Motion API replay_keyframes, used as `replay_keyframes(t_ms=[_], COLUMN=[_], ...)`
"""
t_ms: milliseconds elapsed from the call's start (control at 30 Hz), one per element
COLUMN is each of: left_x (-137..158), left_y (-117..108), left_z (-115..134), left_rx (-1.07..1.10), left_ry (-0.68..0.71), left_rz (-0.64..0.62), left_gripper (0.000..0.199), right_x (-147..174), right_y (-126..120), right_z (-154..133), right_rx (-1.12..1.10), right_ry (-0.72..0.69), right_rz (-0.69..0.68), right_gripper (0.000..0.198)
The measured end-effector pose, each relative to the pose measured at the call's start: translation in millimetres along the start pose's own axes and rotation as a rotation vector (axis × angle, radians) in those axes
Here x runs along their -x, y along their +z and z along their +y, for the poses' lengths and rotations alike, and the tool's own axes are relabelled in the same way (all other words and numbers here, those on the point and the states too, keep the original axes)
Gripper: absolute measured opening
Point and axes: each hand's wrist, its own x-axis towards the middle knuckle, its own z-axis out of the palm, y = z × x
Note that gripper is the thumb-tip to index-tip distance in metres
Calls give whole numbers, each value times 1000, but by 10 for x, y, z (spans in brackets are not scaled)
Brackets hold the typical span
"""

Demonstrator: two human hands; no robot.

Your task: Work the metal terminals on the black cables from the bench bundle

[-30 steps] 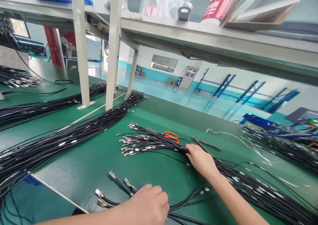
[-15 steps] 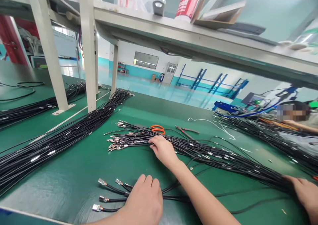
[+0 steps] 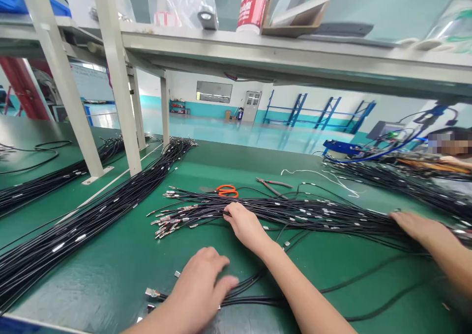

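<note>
My left hand [image 3: 201,285] is open, thumb and fingers apart, just above a few black cables [image 3: 254,299] with metal-ended connectors [image 3: 151,292] near the front edge. It partly covers these cables and their ends. Beyond it, my right hand [image 3: 245,223] has its fingers closed on the near side of a long bundle of thin black cables [image 3: 295,206]. The fingertips are partly hidden among the strands. To the left of that hand, the bundle fans out into loose metal terminals [image 3: 169,221]. Small white labels dot its length.
Another person's hand [image 3: 416,226] lies on the bundle's right part. Orange-handled scissors [image 3: 226,190] and pliers [image 3: 275,185] lie behind the bundle. A larger cable bundle [image 3: 110,211] runs along the left, past the shelf posts [image 3: 120,88]. Overhead is a shelf [image 3: 273,54]; more cables [image 3: 398,181] lie far right.
My left hand has let go of the connector cables and opened, lifting slightly. My right hand stays on the bundle. The other person's hand has moved left and away from me along it.
</note>
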Motion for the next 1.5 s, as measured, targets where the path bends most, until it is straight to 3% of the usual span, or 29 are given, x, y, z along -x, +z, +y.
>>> replay_keyframes(t_ms=[67,167,267,467,567,667,767,900,1000,1200,1500], left_x=[-135,-348,-514,-637,-596,-554,-564,-608,-602,-590,-614], left_y=[-87,-190,-255,-325,-329,-307,-271,-210,-171,-149,-159], left_z=[-49,-184,-318,-356,-239,-95,0,8,-40,-106,-162], left_rx=[469,1150,1380,1437,1404,1236,1044,919,915,991,1079], left_ry=[-222,-525,-608,-653,-588,-394,-234,-156,-153,-177,-252], left_rz=[103,367,548,548,471,186,-138,-270,-251,-64,-89], left_gripper=[20,15,8,9,9,14,17,21,23,20,19], right_x=[5,9,14,24,13,10,17,31,38,27,30], right_y=[-22,-39,-39,-72,-165,-275,-348,-358,-337,-313,-231], right_z=[18,22,3,21,42,17,-36,-82,-96,-131,-130], right_rx=[-31,-63,-89,-161,-373,-669,-916,-1049,-1116,-1235,-1341], right_ry=[20,48,58,-2,44,157,218,252,284,392,521], right_rz=[20,43,38,-33,47,155,163,92,47,22,-50], right_gripper=[10,11,12,7,5,12,15,14,17,17,14])
